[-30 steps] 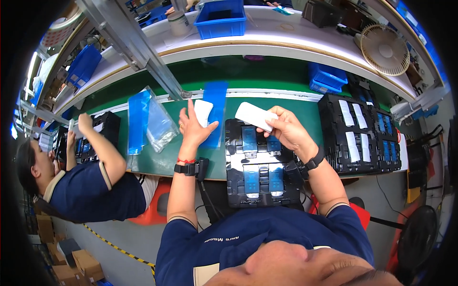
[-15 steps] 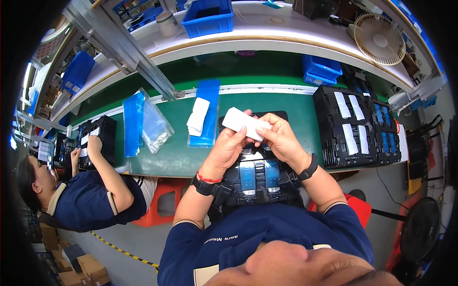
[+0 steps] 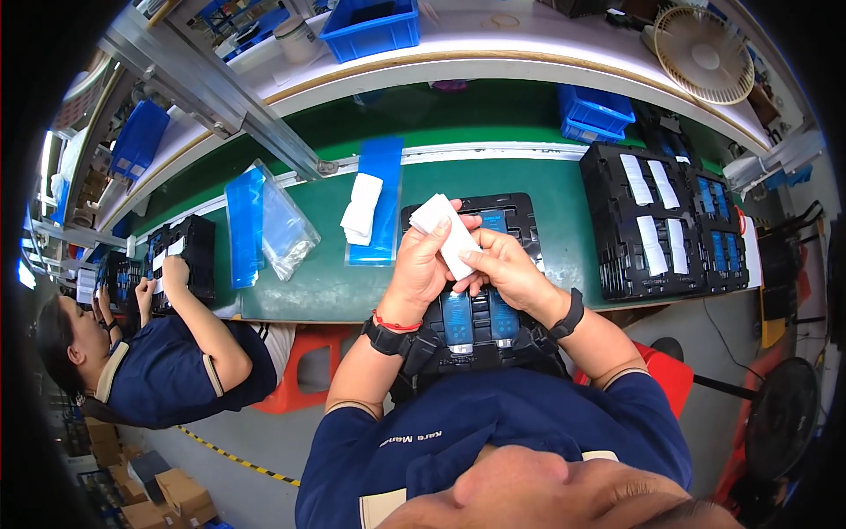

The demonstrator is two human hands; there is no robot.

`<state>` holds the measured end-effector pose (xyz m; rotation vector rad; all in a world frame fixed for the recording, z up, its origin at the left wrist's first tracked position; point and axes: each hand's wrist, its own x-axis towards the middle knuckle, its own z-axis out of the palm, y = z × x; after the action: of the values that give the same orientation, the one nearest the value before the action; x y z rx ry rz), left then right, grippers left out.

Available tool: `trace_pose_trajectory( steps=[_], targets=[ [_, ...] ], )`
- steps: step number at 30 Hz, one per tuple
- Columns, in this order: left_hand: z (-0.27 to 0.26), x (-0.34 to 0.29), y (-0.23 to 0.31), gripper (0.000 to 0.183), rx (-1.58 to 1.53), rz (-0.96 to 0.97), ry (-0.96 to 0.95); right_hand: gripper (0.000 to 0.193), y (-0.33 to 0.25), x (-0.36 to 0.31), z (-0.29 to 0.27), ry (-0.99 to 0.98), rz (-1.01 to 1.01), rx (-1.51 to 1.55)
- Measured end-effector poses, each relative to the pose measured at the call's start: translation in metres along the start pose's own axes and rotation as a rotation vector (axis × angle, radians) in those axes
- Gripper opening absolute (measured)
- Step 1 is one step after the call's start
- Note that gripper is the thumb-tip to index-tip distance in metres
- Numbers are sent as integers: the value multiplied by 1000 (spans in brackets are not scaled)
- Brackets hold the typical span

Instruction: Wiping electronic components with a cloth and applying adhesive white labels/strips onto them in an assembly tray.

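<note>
In front of my chest I hold a small stack of white strips, paper or thin foam, I cannot tell which. My left hand grips it with the thumb on top, near its upper end. The fingers of my right hand pinch its lower end. Below both hands lies a black plastic tray, partly hidden by them, reaching over the table's near edge. Flat blue rectangular pieces sit in its slots. More white strips lie on a blue film sheet to the left.
At right stand stacked black trays with white strips laid on them. Further left are blue film and a clear plastic bag. Blue bins stand at the back, below a shelf with a fan. A co-worker works at far left.
The stack has turned from nearly level to steeply slanted, its lower end now toward my right thumb. My hands have shifted slightly, uncovering more of the tray beyond them.
</note>
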<state>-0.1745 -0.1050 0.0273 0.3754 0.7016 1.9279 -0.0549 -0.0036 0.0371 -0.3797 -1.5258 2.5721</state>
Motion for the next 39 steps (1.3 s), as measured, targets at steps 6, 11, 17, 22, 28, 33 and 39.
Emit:
trace_pose_trajectory(
  steps=[6,11,17,22,28,33,39],
  targets=[
    [-1,0,-2,42,142,21,18,13,0,-7,-3,169,-222,-434],
    [4,-11,-12,49,-7,-85,-100,32,-10,-12,2,471,-879,-1597],
    [19,-7,-13,46,41,-8,58,34,-7,-22,14,419,-900,-1756],
    [5,-6,-10,46,-69,-80,61,43,-13,-33,17,220,-739,-1472],
    [8,-10,-8,48,-353,-154,-108,50,-16,-37,12,209,-791,-1486],
    [5,-14,-9,33,4,-184,107,50,-27,-39,7,129,-741,-1344],
    [17,-16,-10,29,93,-243,195,27,-28,-19,-25,424,-425,-885]
  ],
)
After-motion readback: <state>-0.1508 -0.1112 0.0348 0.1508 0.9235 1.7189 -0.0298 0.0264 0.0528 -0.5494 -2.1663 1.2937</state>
